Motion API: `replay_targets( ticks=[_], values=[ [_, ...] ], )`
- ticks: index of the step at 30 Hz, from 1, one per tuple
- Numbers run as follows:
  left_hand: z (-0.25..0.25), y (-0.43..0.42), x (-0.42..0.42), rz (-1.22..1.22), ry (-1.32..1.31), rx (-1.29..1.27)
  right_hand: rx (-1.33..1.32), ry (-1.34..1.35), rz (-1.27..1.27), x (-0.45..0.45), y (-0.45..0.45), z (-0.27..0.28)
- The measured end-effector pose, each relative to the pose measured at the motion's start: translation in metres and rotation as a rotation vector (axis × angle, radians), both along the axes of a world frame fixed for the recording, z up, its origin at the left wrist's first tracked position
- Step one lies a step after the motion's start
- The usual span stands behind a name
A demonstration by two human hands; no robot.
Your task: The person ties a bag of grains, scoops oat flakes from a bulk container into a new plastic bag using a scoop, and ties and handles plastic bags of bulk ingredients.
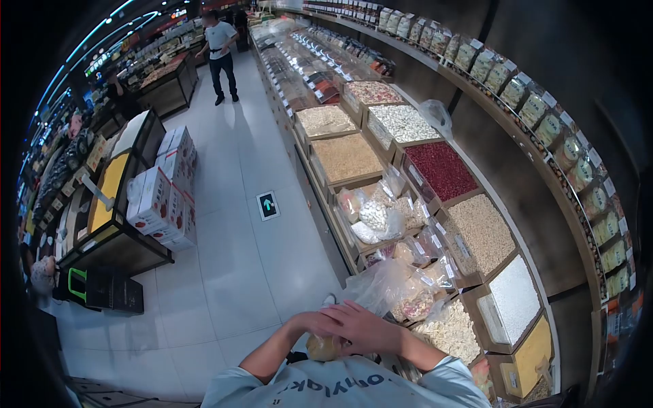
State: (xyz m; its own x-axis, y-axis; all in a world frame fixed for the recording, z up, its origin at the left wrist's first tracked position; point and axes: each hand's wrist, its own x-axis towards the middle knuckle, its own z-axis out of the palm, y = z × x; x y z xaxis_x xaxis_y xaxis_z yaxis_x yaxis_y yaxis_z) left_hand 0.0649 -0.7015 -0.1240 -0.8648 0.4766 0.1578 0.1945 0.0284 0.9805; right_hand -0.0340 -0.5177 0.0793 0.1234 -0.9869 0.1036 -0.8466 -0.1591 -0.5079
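Observation:
My left hand (311,322) and my right hand (364,328) meet in front of my chest, fingers overlapping. Between and just below them hangs a small clear plastic bag (324,347) with tan contents. Both hands are closed at its top; the exact grip is partly hidden by the overlapping fingers. Just beyond my hands, a crumpled clear plastic bag (374,284) lies over the edge of the bins. Several filled bags sit beside it, one with white beans (373,214) and one with reddish mixed contents (416,304).
Dry-goods bins run along my right: red beans (441,170), white beans (403,123), pale flakes (449,332) and white grains (515,299). Packaged goods (530,109) line the shelf above. Stacked cartons (163,197) and a black basket (114,292) stand left. A person (220,54) is in the aisle.

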Motion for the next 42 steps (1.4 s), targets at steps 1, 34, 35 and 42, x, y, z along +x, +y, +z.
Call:
replay_targets(
  ticks=[1, 34, 35, 42],
  values=[
    [0.062, -0.003, -0.022, -0.129, -0.268, -0.108, 0.027, 0.033, -0.05, -0.015, -0.007, -0.002],
    [0.058, -0.095, -0.257, -0.066, -1.15, 0.996, 0.102, -1.162, -0.665, -0.251, -0.082, -0.025],
    [0.064, -0.096, -0.261, 0.006, -1.088, 1.042, -0.033, -1.282, -0.74, -0.25, -0.081, -0.03],
    [0.076, -0.118, -0.306, 0.029, -1.021, 1.033, -0.528, -1.417, -1.268, -0.27, -0.113, -0.078]
  ],
)
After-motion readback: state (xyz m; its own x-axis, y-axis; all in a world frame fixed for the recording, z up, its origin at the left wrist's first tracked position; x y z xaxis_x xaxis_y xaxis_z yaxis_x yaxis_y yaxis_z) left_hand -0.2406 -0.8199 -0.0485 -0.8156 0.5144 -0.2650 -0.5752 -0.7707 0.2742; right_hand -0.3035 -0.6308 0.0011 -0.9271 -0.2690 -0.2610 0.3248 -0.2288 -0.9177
